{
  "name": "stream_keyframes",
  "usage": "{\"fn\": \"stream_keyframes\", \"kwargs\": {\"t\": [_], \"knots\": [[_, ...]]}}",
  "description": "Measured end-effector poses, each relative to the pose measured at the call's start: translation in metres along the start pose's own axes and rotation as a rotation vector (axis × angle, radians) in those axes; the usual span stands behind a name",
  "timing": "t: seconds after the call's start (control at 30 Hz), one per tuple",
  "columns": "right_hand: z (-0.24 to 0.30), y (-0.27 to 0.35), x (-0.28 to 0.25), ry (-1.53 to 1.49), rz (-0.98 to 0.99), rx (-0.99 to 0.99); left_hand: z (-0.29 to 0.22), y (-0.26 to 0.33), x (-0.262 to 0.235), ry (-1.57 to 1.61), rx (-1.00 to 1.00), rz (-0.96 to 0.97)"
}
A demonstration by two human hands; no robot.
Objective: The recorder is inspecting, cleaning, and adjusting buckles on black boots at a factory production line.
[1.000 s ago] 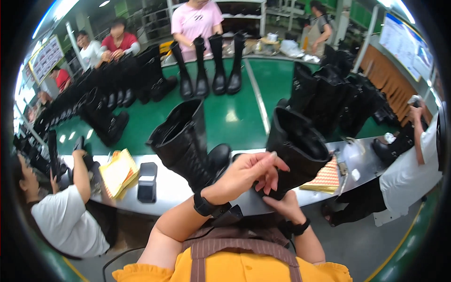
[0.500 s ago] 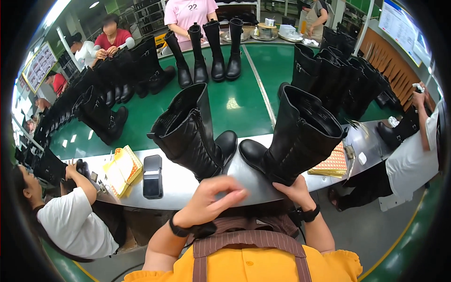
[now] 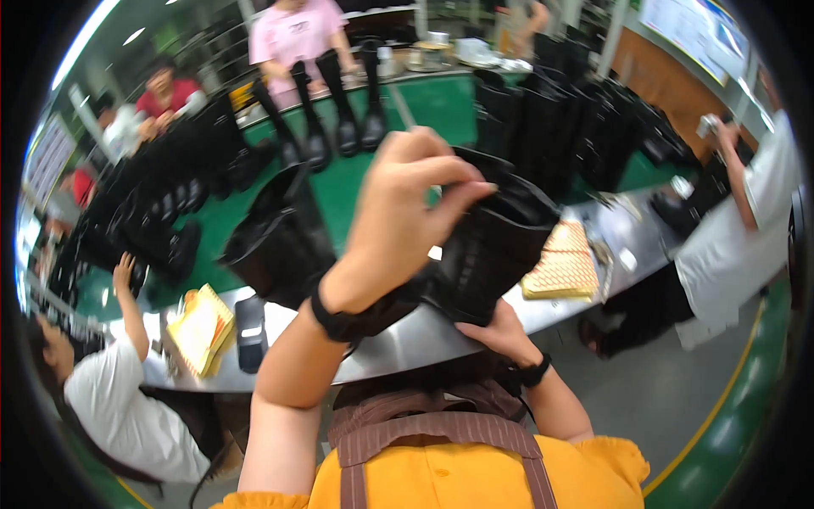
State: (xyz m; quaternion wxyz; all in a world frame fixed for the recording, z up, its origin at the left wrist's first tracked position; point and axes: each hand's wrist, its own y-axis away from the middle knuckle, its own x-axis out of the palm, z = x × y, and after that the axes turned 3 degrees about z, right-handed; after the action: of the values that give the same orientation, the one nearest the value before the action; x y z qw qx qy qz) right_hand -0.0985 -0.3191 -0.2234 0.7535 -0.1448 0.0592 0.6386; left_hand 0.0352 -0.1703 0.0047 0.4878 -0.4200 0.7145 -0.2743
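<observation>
Two tall black boots stand side by side in front of me on the metal bench edge (image 3: 398,349). At the top of the right-hand boot (image 3: 500,250), my left hand (image 3: 407,208) is raised with thumb and fingers pinched together. Whatever those fingertips hold, if anything, is too small to make out. Low down, my right hand (image 3: 502,333) grips the same boot around its heel. My left forearm crosses in front of the left-hand boot (image 3: 280,242) and hides its lower part. Both boot shafts gape at the top.
A phone (image 3: 251,332) and yellow sticker sheets (image 3: 201,331) lie to the left; another sticker stack (image 3: 560,265) lies right. Black boots crowd the green conveyor belt (image 3: 407,110) on both sides. Co-workers sit left (image 3: 127,373) and stand right (image 3: 729,254).
My left hand has risen from the bench's front edge to the top of the right-hand boot, its fingers now pinched. My right hand stays at the heel. The whole view has shifted slightly.
</observation>
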Motion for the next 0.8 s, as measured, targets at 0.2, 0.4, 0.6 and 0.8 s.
{"fn": "stream_keyframes", "kwargs": {"t": [0.2, 0.4, 0.6, 0.8], "knots": [[0.001, 0.008, -0.002, 0.136, -0.079, 0.005, -0.013, 0.012, 0.014, -0.364, 0.148, -0.098], [0.032, 0.016, -0.052, 0.264, 0.082, -0.068, -0.012, 0.019, 0.013, -0.131, 0.069, -0.207], [-0.004, -0.029, -0.238, 0.779, -0.743, 0.126, -0.007, 0.037, 0.002, 0.278, -0.148, -0.323], [-0.087, -0.079, -0.29, 1.043, -0.438, 0.635, 0.005, 0.027, -0.006, 0.222, -0.216, 0.07]]}}
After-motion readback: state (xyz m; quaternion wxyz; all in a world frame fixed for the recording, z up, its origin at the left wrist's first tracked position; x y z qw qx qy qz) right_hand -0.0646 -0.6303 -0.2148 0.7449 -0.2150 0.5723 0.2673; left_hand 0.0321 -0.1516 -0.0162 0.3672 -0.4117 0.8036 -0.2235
